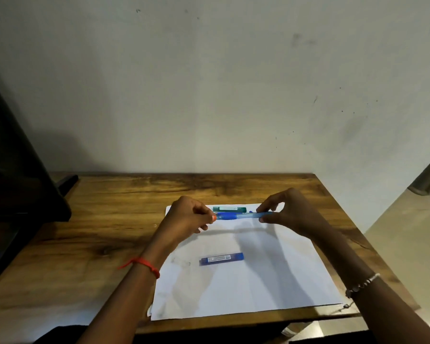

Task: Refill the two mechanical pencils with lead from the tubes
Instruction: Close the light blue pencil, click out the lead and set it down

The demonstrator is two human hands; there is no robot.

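**Q:** Status of refill procedure?

**A:** Early stage, by my read. One blue mechanical pencil (pixel 241 216) is held level above the paper sheet (pixel 271 276), centre of frame. Left hand (pixel 189 217) has its fingers curled round the pencil's left end, where an orange part shows. Right hand (pixel 292 212) pinches the right end betw. thumb and fingers. Prob. the pencil is being opened or pulled apart, but no gap in the barrel is visible, so can't confirm.

**Q:** 2nd pencil?

**A:** Not identified. A small blue bit shows just above the held pencil, right of the green tube. Too small to say what it is.

**Q:** Containers?

**A:** Two lead tubes, both lying flat on the sheet, no hand on either.
- Green tube (pixel 230 209): upper part of the sheet, just behind the held pencil in the frame.
- Blue tube (pixel 221 259): mid-sheet, lower centre, well apart from both hands.

**Q:** Contents?

**A:** Can't tell. Labels are visible but the text is unreadable. No lead is seen inside or outside either tube, and whether the caps are on can't be read at this res.

**Q:** Remaining?

**A:** Judged: approx. all of it. Open the pencil, open a tube, load lead, close, then repeat for pencil no. 2. No loose lead is seen on the sheet or the desk (pixel 109 219).
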